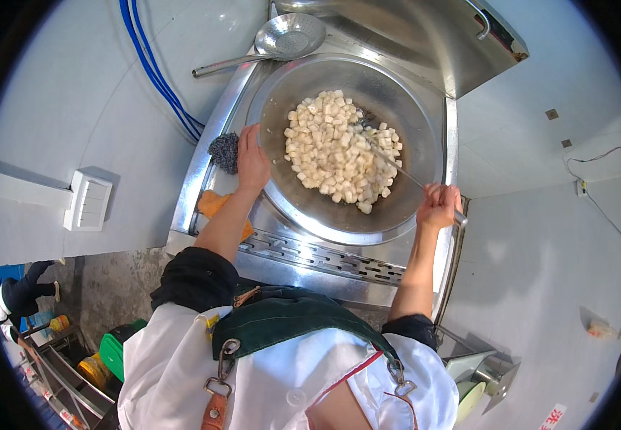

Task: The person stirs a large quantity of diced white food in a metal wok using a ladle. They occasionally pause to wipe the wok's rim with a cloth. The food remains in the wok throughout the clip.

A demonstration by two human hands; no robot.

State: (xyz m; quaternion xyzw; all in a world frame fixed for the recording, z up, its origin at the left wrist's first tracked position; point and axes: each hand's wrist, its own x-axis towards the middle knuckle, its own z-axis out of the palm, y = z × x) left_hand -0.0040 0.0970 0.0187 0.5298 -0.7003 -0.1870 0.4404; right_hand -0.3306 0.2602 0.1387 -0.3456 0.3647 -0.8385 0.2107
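Observation:
A wide steel wok (414,122) sits on the metal stove top, with a heap of pale, white-to-cream food cubes (332,147) spread over its bottom. My right hand (439,206), at the wok's right side, is closed around a long-handled metal utensil (401,170). Its shaft slants down to the left, and its working end is buried and blurred among the cubes, so I cannot tell its kind. On the left side, my left hand (253,161) grips the wok's rim, fingers pressed together.
A perforated strainer (290,36) lies at the back left corner. Beside my left hand are a dark scrubbing pad (224,153) and an orange cloth (212,203). A raised steel panel (396,32) stands behind. A slotted grate (318,256) runs along the front. At far left is another person (20,294).

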